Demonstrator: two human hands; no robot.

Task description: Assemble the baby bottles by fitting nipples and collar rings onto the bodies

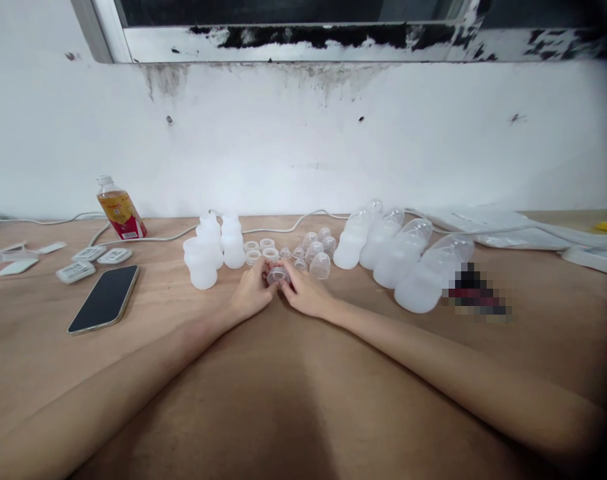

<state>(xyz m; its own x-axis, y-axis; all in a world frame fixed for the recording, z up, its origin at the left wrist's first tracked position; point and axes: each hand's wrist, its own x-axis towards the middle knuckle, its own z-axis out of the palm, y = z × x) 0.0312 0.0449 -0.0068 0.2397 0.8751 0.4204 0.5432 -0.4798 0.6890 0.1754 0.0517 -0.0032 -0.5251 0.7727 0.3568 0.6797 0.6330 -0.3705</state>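
My left hand (255,291) and my right hand (304,291) meet low over the table. Between their fingertips they grip a translucent bottle collar ring (278,275); whether a nipple sits inside it I cannot make out. Just beyond my left fingers lie several white collar rings (267,243). Small clear bottle nipples (298,252) stand past the held ring. Next to my right fingers are several clear domed caps (320,267). Open frosted baby bottles (201,267) stand to the left. At right, several frosted bottles carry clear caps, the nearest capped bottle (421,283) among them.
A phone (105,300) lies at left, near small labelled white cases (76,271). Behind them a drink bottle (122,212) stands by a white cable (171,238). Clear plastic bags (498,227) lie at the back right. A pixelated dark item (476,292) is beside the capped bottles.
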